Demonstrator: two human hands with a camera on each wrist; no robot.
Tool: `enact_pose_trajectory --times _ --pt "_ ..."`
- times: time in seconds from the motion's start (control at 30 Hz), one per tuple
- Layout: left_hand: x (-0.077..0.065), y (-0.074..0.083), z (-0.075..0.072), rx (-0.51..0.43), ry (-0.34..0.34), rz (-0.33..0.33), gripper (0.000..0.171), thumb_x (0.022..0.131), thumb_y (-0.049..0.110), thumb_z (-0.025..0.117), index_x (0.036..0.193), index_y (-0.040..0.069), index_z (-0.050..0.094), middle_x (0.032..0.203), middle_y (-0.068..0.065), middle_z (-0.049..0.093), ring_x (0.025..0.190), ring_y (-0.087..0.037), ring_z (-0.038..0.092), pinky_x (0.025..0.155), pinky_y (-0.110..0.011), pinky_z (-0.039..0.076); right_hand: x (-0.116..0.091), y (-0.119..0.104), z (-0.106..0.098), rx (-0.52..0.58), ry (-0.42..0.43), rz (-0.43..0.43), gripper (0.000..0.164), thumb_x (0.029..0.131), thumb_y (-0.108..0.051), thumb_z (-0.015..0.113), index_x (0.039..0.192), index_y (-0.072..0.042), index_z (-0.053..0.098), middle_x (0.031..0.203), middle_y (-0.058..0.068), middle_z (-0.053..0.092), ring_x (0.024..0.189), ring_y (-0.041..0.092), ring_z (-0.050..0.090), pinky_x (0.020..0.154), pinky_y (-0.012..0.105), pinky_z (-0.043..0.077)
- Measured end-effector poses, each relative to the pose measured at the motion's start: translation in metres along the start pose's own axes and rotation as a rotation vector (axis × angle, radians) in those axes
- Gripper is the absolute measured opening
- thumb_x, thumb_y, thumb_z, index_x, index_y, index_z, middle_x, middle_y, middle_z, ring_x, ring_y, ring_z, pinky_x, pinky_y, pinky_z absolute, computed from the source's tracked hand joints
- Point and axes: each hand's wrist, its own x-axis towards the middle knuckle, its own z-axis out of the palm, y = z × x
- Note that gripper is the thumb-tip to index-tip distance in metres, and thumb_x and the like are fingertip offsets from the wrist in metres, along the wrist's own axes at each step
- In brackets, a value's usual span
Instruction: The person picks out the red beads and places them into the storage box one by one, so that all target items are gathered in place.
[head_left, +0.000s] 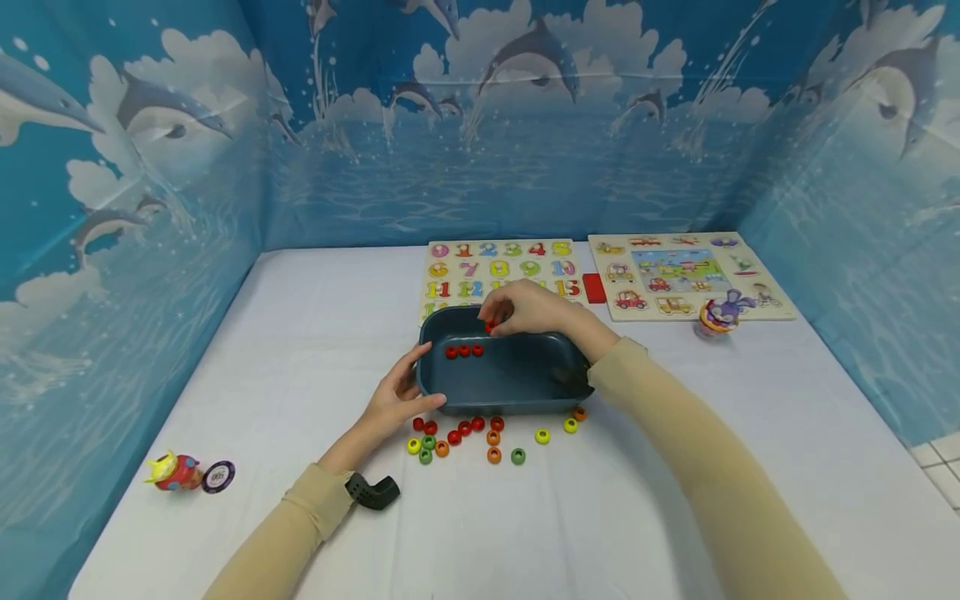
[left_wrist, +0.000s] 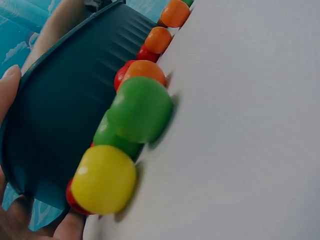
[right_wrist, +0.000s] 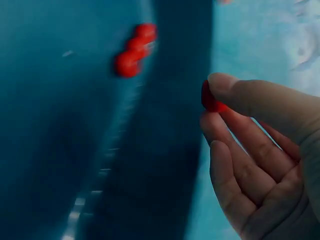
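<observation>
A dark teal tray (head_left: 517, 375) stands in the middle of the table. Three red beads (head_left: 464, 351) lie in a row inside it, towards the left; they also show, blurred, in the right wrist view. My right hand (head_left: 528, 308) is over the tray's far rim and pinches another red bead (right_wrist: 211, 99) between thumb and fingertips. At the tray's left end, my left hand (head_left: 393, 398) holds the tray, its thumb at the near corner and its fingers along the side. Along the tray's near side lie several loose beads: red, orange, green (left_wrist: 141, 109) and yellow (left_wrist: 103, 180).
Behind the tray lie a number puzzle board (head_left: 498, 268), a red block (head_left: 594, 288) and a vehicle puzzle board (head_left: 690, 279). A rabbit toy (head_left: 722, 314) stands at right. A small red toy (head_left: 178, 472) and a round chip (head_left: 218, 477) are at far left.
</observation>
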Motion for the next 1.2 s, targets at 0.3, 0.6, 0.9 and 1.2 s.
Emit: enact_pose_trajectory --times 0.3,0.6,0.9,1.2 --pt "-0.002 0.000 0.001 0.017 0.005 -0.006 0.075 0.079 0.002 0.066 0.140 0.006 0.024 0.146 -0.011 0.014 0.126 -0.037 0.028 0.097 -0.042 0.032 0.016 0.014 0.021 -0.075 -0.094 0.045 0.021 0.074 -0.012 0.073 0.094 -0.011 0.067 0.085 -0.004 0.062 0.076 0.009 0.058 0.066 0.024 0.050" --pt "-0.001 -0.002 0.000 -0.003 -0.004 0.010 0.075 0.079 0.000 0.065 0.140 0.005 0.023 0.146 -0.011 0.013 0.125 -0.038 0.028 0.097 -0.042 0.032 0.018 0.015 0.028 -0.161 -0.128 0.054 0.023 0.074 -0.011 0.072 0.096 -0.014 0.066 0.089 -0.004 0.062 0.079 0.008 0.057 0.068 0.023 0.049" --pt "-0.001 0.000 0.000 0.027 0.003 -0.016 0.074 0.079 0.005 0.067 0.140 0.010 0.026 0.146 -0.010 0.014 0.125 -0.035 0.030 0.096 -0.037 0.034 -0.017 -0.026 -0.006 -0.083 -0.003 -0.005 0.034 0.077 -0.015 0.070 0.110 -0.012 0.062 0.103 0.004 0.061 0.087 0.012 0.057 0.077 0.028 0.049" --pt "0.000 0.000 -0.001 0.009 -0.005 0.004 0.075 0.078 0.003 0.066 0.140 0.007 0.024 0.146 -0.011 0.014 0.125 -0.038 0.028 0.097 -0.042 0.032 -0.089 -0.062 0.029 0.083 0.077 -0.174 0.023 0.080 -0.020 0.068 0.103 -0.020 0.063 0.097 -0.011 0.062 0.080 0.002 0.059 0.068 0.023 0.050"
